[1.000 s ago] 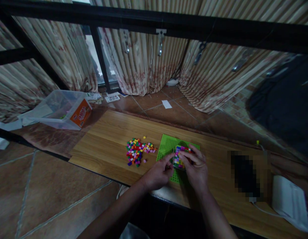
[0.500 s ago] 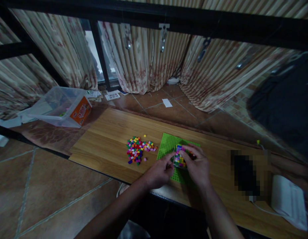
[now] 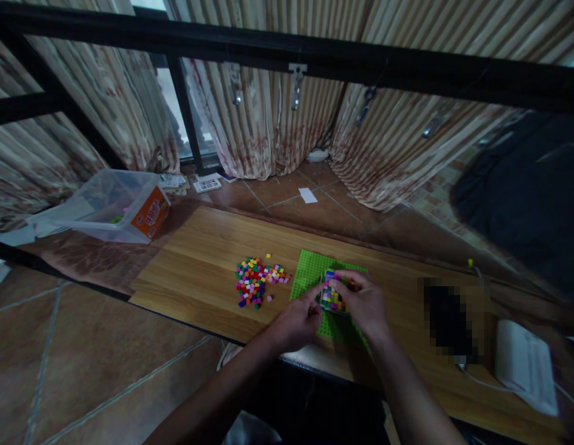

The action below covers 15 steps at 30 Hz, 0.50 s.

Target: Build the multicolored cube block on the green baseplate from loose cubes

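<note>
A block of small coloured toy bricks [image 3: 331, 299] sits over the green studded baseplate [image 3: 310, 266], with a thin pale edge along its left side. My right hand [image 3: 368, 303] bends over the block from the right, thumb and fingers closed on its top and far side. From the left, my left hand [image 3: 300, 318] holds its index finger against the block's left edge, its other fingers curled in. Part of the block is hidden under my right fingers. Left of the baseplate lies a loose pile of coloured toy bricks [image 3: 254, 281].
The wooden board [image 3: 189, 259] carries the bricks. A clear plastic bin [image 3: 106, 204] with an orange label stands at the far left. To the right are a pixelated dark object [image 3: 451, 321], a white device [image 3: 526, 364] and a cable. Curtains [image 3: 259, 123] hang behind a dark metal bar.
The view has tilted up slightly and shifted a little to the right. Both hands stay at the block in nearly the same pose, and the loose pile looks unchanged.
</note>
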Tool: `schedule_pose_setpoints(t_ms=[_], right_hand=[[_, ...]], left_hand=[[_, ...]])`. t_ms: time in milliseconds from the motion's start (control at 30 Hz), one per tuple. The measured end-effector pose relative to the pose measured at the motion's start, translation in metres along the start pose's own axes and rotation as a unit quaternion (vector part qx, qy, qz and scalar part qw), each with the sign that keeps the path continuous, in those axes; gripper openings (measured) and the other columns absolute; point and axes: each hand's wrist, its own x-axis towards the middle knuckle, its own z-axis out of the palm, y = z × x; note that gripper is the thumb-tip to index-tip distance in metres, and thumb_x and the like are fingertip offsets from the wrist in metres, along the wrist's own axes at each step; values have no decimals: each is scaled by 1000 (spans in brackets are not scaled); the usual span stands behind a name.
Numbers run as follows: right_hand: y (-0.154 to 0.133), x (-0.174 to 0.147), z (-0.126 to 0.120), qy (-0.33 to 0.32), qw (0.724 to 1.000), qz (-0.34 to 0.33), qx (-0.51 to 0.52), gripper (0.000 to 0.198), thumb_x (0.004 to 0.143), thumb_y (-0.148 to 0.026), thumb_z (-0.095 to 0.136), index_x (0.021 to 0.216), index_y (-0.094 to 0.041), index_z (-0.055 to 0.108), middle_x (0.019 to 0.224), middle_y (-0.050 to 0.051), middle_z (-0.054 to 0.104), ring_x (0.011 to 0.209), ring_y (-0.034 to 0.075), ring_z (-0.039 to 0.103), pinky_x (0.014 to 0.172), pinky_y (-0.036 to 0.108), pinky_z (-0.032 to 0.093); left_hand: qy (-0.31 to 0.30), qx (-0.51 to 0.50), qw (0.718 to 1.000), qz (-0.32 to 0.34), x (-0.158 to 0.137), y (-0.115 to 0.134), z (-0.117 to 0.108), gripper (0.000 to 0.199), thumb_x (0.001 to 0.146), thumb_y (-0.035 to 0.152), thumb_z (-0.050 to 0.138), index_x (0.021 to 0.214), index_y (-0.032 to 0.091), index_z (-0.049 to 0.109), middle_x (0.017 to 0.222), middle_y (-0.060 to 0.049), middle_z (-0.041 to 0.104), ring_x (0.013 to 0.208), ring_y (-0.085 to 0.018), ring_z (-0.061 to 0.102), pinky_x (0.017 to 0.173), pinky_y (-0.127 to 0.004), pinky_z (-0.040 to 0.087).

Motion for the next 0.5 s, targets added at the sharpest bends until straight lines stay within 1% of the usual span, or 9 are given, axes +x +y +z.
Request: schedule_pose_setpoints(t_ms=[167,267,367,433,500], right_hand=[[7,3,2,-2,1000,-13,9,32,69,-48,71,87,-22,75,92,6,70,85,23,64,79,41,50],[8,3,3,0,1000,-20,15,33,69,-48,71,87,-21,75,95,7,69,87,23,64,80,41,50],[5,1,2,-6,999,-28,31,32,72,-48,70,89,-21,74,99,8,69,92,24,63,82,40,49],[2,-5,-2,20,999,-37,30,32,77,-47,65,92,-20,73,99,8,69,93,23,63,83,41,49],[-3,-15,-8,77,995,-57,11,30,83,-45,60,93,-20,73,99,8,69,94,23,62,87,42,48]], left_hand=[[-1,14,1000,-8,-1,1,1,70,77,13,51,145,21,36,74,2,56,64,-12,49,65,-25,41],[-4,8,1000,-7,-1,3,1,71,76,13,51,145,21,35,74,3,57,65,-12,51,65,-25,42],[5,4,1000,-12,-3,5,1,69,75,11,52,142,21,40,74,3,57,67,-13,52,66,-25,43],[26,-5,999,-23,-6,6,1,65,74,11,52,139,20,44,75,2,58,68,-13,53,66,-25,44],[59,-20,997,-37,-11,7,1,59,75,13,53,134,18,48,78,1,60,70,-13,55,66,-25,44]])
